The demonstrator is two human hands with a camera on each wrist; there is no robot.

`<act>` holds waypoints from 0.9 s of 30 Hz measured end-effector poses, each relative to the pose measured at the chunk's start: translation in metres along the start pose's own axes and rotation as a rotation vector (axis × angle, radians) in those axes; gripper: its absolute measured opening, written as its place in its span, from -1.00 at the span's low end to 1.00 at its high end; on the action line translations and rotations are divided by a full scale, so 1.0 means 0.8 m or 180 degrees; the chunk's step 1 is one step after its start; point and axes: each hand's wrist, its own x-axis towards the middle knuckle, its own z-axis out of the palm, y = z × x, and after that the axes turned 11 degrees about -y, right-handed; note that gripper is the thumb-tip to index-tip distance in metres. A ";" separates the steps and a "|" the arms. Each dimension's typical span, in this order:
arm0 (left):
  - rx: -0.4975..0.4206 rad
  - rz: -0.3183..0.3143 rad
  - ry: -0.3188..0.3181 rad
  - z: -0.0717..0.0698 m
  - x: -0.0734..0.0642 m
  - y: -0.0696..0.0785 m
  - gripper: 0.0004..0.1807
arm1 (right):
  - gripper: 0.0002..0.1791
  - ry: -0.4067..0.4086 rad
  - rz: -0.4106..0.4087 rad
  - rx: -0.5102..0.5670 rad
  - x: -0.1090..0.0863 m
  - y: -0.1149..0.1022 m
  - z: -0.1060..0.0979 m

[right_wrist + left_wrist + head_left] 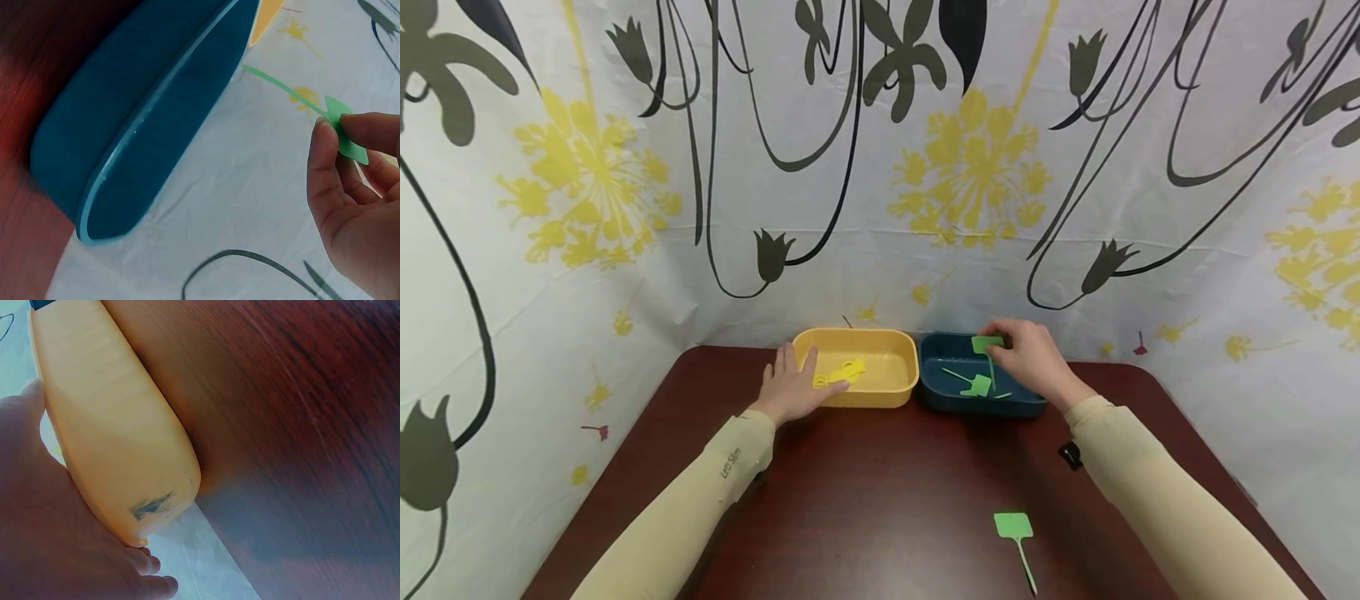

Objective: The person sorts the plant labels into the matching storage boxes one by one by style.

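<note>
My right hand (1036,360) pinches a green plastic plant label (987,343) by its flat square head, between thumb and fingers. The label's thin stem hangs down over the dark blue bin (951,402); the right wrist view shows the head (353,145) gripped above the bin's rim. Inside that bin lie several green pieces (977,385). My left hand (790,390), fingers spread, rests on the left end of the yellow bin (891,362), its thumb reaching over the rim. Small yellow pieces (847,372) lie in a heap inside the yellow bin.
Another green plant label (1013,527) lies on the dark wooden table (865,500), near the front right. Both bins stand side by side at the table's back edge. Behind them hangs a white cloth (850,200) with a flower print.
</note>
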 end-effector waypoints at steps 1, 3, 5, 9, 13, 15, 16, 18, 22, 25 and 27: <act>0.0012 -0.0002 0.0000 0.000 0.000 0.000 0.24 | -0.78 0.0021 0.0025 0.0028 0.002 0.001 0.001; 0.0037 -0.0005 -0.0006 0.000 0.000 0.001 0.24 | -0.80 0.0072 0.0055 0.0076 0.005 0.004 0.002; 0.0060 0.0004 -0.0004 0.001 0.000 0.001 0.23 | -0.81 0.0111 0.0066 0.0110 0.008 0.007 0.006; 0.0097 0.0009 -0.0003 0.000 0.000 0.000 0.23 | -0.82 0.0125 0.0093 0.0162 0.014 0.013 0.012; 0.0097 0.0003 -0.0007 0.000 0.000 -0.001 0.24 | -0.84 0.0128 0.0134 0.0214 0.023 0.022 0.017; 0.0089 0.0002 -0.0008 0.000 0.000 -0.001 0.24 | -0.84 0.0143 0.0151 0.0230 0.027 0.027 0.021; 0.0087 0.0001 -0.0008 0.000 0.000 -0.002 0.25 | -0.84 0.0147 0.0158 0.0234 0.030 0.030 0.022; 0.0084 0.0003 -0.0008 0.001 0.001 -0.002 0.25 | -0.84 0.0154 0.0172 0.0247 0.034 0.034 0.025; 0.0080 0.0004 -0.0001 0.001 0.001 -0.002 0.26 | -0.83 0.0106 0.0225 0.0249 0.043 0.044 0.031; 0.0078 0.0003 0.0004 0.001 0.002 -0.002 0.25 | -0.82 0.0039 0.0290 0.0238 0.049 0.051 0.037; 0.0075 0.0004 0.0009 0.001 0.002 -0.002 0.24 | -0.81 -0.0009 0.0335 0.0238 0.052 0.055 0.040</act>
